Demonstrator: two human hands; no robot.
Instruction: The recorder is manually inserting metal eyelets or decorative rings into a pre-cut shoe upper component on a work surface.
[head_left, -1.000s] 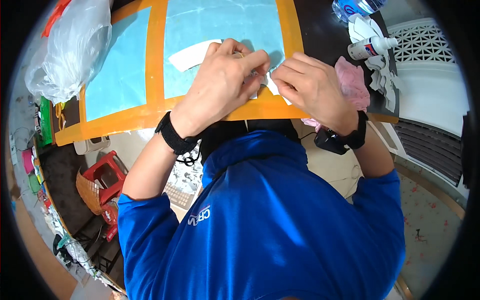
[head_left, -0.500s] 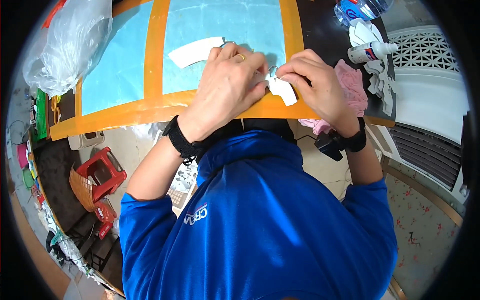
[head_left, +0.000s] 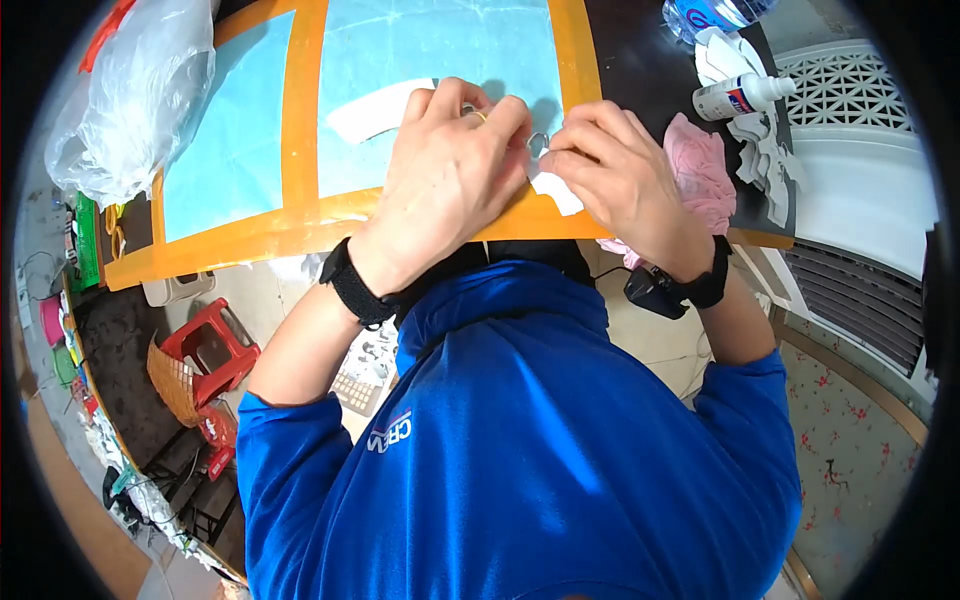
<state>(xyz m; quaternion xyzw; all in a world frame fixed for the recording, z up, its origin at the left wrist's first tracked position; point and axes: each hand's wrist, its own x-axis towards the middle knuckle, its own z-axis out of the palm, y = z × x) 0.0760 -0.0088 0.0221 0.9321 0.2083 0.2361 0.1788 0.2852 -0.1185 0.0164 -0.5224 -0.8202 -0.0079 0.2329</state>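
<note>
A small white curved piece (head_left: 557, 194), thin like paper or cloth, lies between my hands at the table's near edge. My left hand (head_left: 450, 165) has its fingers closed on the left end of that piece, its fingertips partly hidden behind its own knuckles. From the right, my right hand (head_left: 622, 178) pinches the upper edge of the same piece with thumb and fingers. A thin dark loop (head_left: 538, 142), wire or thread, stands up between the fingertips. Beyond my left hand, a longer white curved strip (head_left: 372, 112) lies flat, its right end covered by my fingers.
The table has a light blue sheet (head_left: 235, 150) edged with orange tape (head_left: 300, 110). A clear plastic bag (head_left: 140, 110) is at its left. On the right are a pink cloth (head_left: 700, 170), a white bottle (head_left: 740, 97), white scraps (head_left: 765, 165) and a water bottle (head_left: 715, 14). A red stool (head_left: 215, 345) stands lower left.
Both hands have drawn closer together around the small white piece. The right fingers have moved left over it and cover more of it. The view has shifted slightly.
</note>
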